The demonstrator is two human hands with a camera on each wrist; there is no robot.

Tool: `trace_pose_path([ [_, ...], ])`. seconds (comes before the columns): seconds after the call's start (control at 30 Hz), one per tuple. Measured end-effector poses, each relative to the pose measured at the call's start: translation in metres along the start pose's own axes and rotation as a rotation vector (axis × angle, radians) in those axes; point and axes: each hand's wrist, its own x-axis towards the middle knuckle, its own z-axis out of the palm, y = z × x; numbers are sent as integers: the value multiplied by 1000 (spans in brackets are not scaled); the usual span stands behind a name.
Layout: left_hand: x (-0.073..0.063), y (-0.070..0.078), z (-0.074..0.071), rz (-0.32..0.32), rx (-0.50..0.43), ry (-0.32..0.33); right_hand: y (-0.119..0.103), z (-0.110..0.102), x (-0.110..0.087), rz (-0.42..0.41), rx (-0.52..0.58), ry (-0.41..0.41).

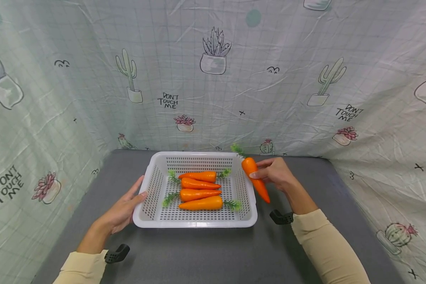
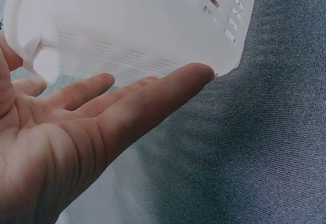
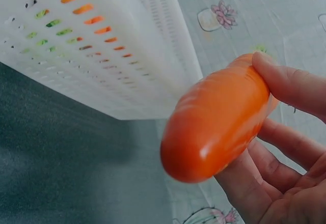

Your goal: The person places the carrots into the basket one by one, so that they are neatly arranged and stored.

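A white perforated plastic basket (image 1: 195, 224) sits on the dark grey table. Several orange carrots (image 1: 200, 203) with green leafy tops lie across its bottom, their tips pointing left or right. My left hand (image 1: 118, 211) holds the basket's left side, thumb over the rim. In the left wrist view, the fingers (image 2: 153, 94) stretch along the outer wall. Beyond the basket's right rim, my right hand (image 1: 278, 173) pinches one more carrot (image 1: 261, 190) between thumb and fingers. Its leafy top (image 1: 237, 149) points up and left, and its tip slants down toward me.
A pale cloth (image 1: 241, 90) printed with potted cacti hangs behind the table and along both sides. The grey tabletop (image 1: 198, 256) extends in front of the basket. Each wrist carries a black device; one black device (image 1: 117, 253) shows by the left sleeve.
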Motion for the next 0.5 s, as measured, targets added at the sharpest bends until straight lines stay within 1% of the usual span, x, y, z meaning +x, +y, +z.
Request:
trace_pose_path([
  [0.5,-1,0,2,5,13,14,-16,14,-4,-40,-44,-82],
])
